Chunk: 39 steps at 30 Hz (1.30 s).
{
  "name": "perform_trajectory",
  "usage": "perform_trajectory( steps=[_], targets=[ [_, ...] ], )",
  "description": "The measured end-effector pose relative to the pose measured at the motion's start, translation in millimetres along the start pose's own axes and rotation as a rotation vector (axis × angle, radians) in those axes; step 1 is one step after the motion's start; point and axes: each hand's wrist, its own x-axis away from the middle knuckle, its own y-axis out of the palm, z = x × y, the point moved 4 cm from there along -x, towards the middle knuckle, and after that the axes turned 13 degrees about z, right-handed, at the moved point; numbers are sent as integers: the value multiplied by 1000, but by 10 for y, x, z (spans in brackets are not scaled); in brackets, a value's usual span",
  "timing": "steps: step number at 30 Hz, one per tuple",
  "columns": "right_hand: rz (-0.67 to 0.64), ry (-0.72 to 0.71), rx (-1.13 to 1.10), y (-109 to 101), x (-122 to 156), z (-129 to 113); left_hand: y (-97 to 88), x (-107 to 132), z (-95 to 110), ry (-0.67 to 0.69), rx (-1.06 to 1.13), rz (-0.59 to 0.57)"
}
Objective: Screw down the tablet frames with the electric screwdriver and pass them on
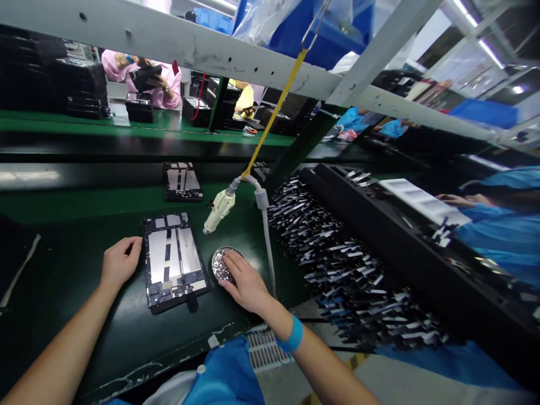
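Observation:
An opened tablet [192, 253] lies on the green bench, its silver plates, dark strips and circuit board showing. At its left edge rests my left hand [120, 261], fingers curled closed; what they hold, if anything, is hidden. To the tablet's right is a round dish of small shiny screws [218, 264]. My right hand [247, 284], with a blue wristband [294, 334], reaches over the dish, its stretched fingers touching the screws and its thumb apart at the rim. Above the dish a pale electric screwdriver [220, 211] hangs nose down from a yellow strap [278, 112].
Another opened tablet [183, 181] lies farther back. The screwdriver's grey cable [268, 242] drops to the right of the dish. Many dark and silver strips [350, 264] hang along a black rail [392, 242] at right. Co-workers in pink [113, 64] and blue [502, 236] handle parts nearby.

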Motion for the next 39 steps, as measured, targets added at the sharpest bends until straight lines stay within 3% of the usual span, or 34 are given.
perform_trajectory(
  steps=[10,18,22,29,39],
  targets=[
    [-72,-134,-64,45,49,-187,5,2,0,-4,6,2],
    [-5,10,16,-42,84,8,4,5,-11,-11,13,2],
    [-14,46,53,-14,177,-21,8,8,-7,-12,15,-6],
    [-98,-42,-14,109,109,-265,-15,-2,27,-11,-2,2],
    [-59,48,16,14,17,-85,11,5,-27,-18,-16,-10]
  ],
)
